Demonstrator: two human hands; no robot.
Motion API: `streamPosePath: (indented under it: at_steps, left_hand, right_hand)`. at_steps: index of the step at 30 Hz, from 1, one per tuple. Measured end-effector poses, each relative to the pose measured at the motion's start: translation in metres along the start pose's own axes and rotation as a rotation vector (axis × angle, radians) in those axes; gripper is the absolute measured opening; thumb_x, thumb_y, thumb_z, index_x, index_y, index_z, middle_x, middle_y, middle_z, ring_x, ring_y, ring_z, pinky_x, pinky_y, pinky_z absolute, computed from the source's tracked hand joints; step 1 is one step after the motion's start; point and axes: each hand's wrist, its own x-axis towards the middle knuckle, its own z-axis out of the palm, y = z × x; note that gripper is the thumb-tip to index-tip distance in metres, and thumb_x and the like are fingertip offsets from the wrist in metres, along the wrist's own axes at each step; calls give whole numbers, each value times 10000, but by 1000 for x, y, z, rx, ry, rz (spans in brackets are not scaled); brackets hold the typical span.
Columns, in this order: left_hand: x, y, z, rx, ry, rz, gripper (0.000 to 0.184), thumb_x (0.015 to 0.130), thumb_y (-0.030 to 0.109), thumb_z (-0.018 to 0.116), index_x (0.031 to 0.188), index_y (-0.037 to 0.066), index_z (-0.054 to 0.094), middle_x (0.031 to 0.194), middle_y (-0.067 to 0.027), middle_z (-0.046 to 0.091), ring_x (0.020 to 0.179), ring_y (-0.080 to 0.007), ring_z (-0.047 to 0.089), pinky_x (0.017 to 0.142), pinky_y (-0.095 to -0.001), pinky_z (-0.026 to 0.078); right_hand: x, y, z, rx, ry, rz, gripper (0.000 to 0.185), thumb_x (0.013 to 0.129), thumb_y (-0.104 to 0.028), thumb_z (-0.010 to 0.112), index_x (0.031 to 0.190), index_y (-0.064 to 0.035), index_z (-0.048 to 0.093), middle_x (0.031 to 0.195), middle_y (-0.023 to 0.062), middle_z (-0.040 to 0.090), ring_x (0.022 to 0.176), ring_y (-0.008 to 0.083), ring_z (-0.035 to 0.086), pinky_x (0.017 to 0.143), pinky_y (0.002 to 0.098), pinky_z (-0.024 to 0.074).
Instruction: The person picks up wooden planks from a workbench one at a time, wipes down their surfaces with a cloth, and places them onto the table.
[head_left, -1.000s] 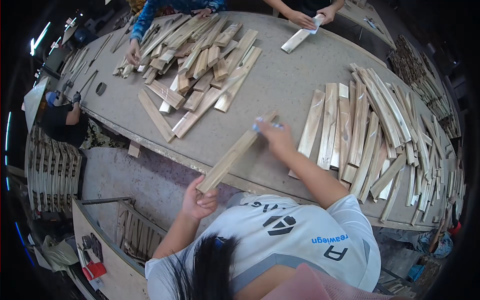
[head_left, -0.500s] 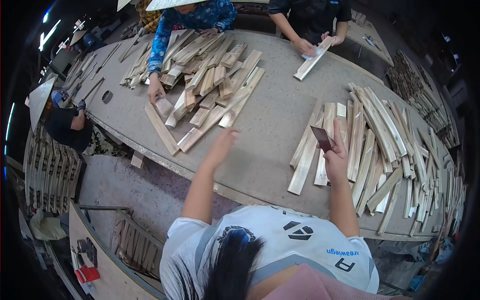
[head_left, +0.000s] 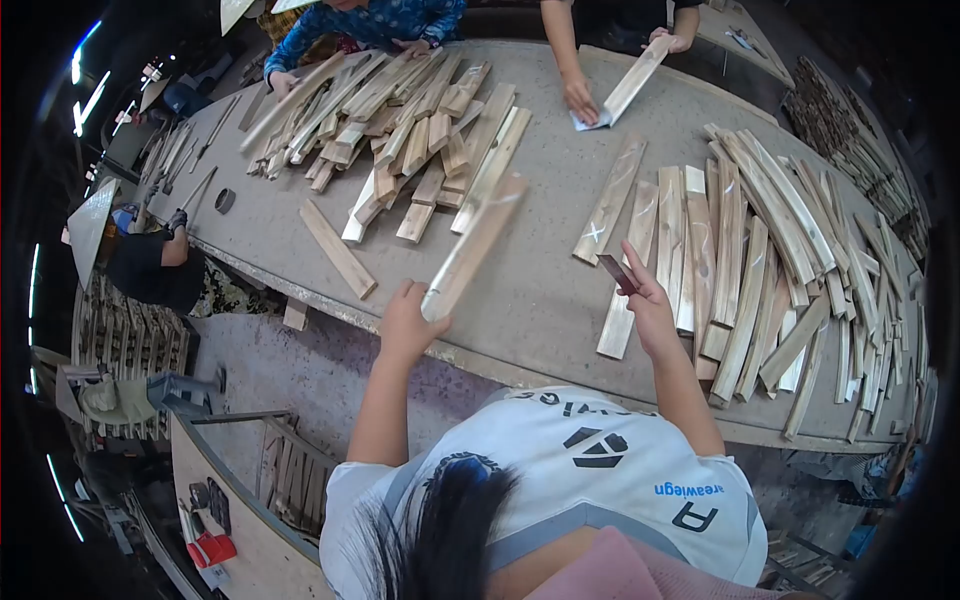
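The left hand (head_left: 402,322) has its grip closed on the near end of a long, flat, pale-brown wooden slat (head_left: 476,243), whose long axis slants forward and rightward over the grey counter (head_left: 540,310). Farther from it, the right hand (head_left: 653,312) pinches a thin, dark-brown flat piece (head_left: 616,274).

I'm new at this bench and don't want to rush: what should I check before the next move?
1. Left hand grips one end of the wood strip: ok.
2. Right hand holds the dark, flat piece: ok.
3. Dark piece touching the held strip: not ok, they are apart.
4. Co-workers' hands away from the held strip: ok.
5. Held strip free of rough spots: cannot tell, it is blurred.
6. Held strip's underside checked: cannot tell, hidden.
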Motion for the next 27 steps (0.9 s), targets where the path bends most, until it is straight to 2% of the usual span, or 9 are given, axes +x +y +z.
streamPosePath:
  at_steps: [3,6,9,11,16,18,22,25,27]
  left_hand:
    - [-39,28,13,-163,-163,8,561,669,265,848,1128,-1,662,1052,-192,637,936,-383,651,831,-430,527]
    - [-58,53,33,-242,-201,-22,710,666,263,855,1278,5,603,1122,-211,656,999,-405,660,891,-434,526]
    - [-66,66,33,-347,-333,-185,973,658,276,873,1476,23,411,1324,-282,579,1176,-438,607,995,-431,490]
    - [-71,57,42,-562,-400,5,1233,649,309,899,1583,20,148,1448,-357,446,1327,-453,498,1090,-433,422]
    - [-74,79,29,-600,-500,-147,1471,620,356,941,1573,12,-125,1465,-412,372,1399,-446,413,1131,-417,373]
    - [-75,87,26,-729,-473,-153,1617,580,389,970,1522,52,-302,1449,-425,380,1388,-447,429,1122,-403,378]
    - [-77,94,12,-816,-440,-138,1645,559,400,985,1529,105,-310,1445,-420,391,1375,-441,447,1110,-426,391]
    - [-77,96,15,-676,-411,-159,1662,541,402,996,1535,155,-312,1397,-405,454,1340,-410,493,1092,-442,404]
    - [-74,96,10,-841,-433,-173,1669,533,398,999,1536,169,-315,1314,-366,535,1256,-384,563,1065,-434,425]
  right_hand:
    - [1,18,19,-79,-90,-39,908,729,161,333,1582,-151,345,1534,77,497,1406,201,475,1082,283,358]
    - [-11,33,46,-938,-203,-228,835,796,130,456,1560,-198,372,1408,185,577,1297,292,549,1075,421,369]
    - [-19,38,61,-1012,-226,-360,812,810,104,513,1548,-210,383,1362,150,620,1252,297,582,1037,486,378]
    - [-14,45,58,-1043,-211,-362,808,812,91,529,1545,-215,384,1361,145,622,1253,285,585,1027,485,384]
    - [-20,28,80,-1280,-324,-433,742,841,48,544,1525,-206,412,1370,132,620,1242,251,603,1023,479,389]
    - [-28,23,93,-1158,-607,-615,641,884,-23,547,1495,-200,464,1361,116,632,1223,231,621,1022,460,395]
    - [-14,25,87,-1010,-721,-720,536,930,-107,524,1457,-202,520,1358,99,640,1196,228,640,1019,460,404]
    - [11,27,72,-1155,-447,-596,492,950,-165,513,1439,-207,545,1357,89,644,1181,223,648,1021,464,414]
    - [-9,20,85,-1192,-566,-829,490,952,-150,500,1439,-197,543,1339,93,655,1156,233,661,1025,465,424]
